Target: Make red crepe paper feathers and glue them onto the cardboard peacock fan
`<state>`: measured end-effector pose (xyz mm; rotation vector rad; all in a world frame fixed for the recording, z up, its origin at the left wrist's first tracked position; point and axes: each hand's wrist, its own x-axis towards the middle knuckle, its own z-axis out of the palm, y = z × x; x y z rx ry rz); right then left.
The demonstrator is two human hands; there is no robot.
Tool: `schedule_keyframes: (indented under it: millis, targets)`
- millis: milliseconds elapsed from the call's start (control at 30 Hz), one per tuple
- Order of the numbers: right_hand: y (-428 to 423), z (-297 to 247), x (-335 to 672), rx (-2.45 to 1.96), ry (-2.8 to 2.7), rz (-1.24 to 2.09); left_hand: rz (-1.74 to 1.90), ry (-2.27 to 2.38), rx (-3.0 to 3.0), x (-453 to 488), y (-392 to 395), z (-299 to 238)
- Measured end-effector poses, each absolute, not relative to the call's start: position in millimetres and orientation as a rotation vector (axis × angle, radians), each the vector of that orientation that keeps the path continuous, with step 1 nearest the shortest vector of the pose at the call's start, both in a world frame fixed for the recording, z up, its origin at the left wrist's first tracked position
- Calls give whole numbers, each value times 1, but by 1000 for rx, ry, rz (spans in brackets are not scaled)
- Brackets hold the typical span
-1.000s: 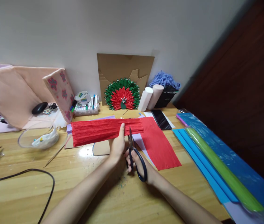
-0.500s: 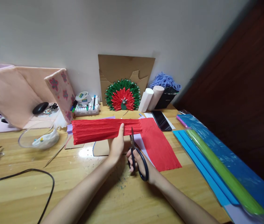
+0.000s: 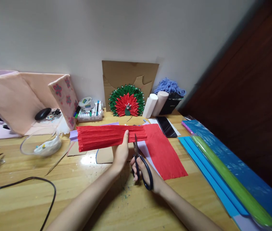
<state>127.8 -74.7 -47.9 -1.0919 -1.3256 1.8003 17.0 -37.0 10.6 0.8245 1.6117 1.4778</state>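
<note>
My left hand (image 3: 121,151) pinches the near edge of a folded red crepe paper bundle (image 3: 102,137), thumb on top, and holds it just above the wooden table (image 3: 83,199). My right hand (image 3: 148,171) grips black-handled scissors (image 3: 139,160). Their blades point away from me and sit against the bundle just right of my left thumb. A flat red crepe sheet (image 3: 163,152) lies to the right of the bundle, beside my right hand.
Blue sheets (image 3: 210,166) and a green roll (image 3: 232,183) lie at the right. A phone (image 3: 166,126), a peacock craft (image 3: 127,103), markers (image 3: 89,112), a glass bowl (image 3: 40,144) and a black cable (image 3: 30,184) are around. Cardboard pieces (image 3: 104,155) lie under the bundle.
The view shifted slightly. The scissors edged a little forward and right along the bundle; both hands keep their grips.
</note>
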Motion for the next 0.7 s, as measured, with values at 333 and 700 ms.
schedule_keyframes:
  millis: [333,700]
  targets:
    - [-78,-53,129,-1100,-1409,1778,1448,1603,788,18,-38,10]
    - [-77,-50,129,-1101,-1443,1765,1228,1622,627,22,-43,18]
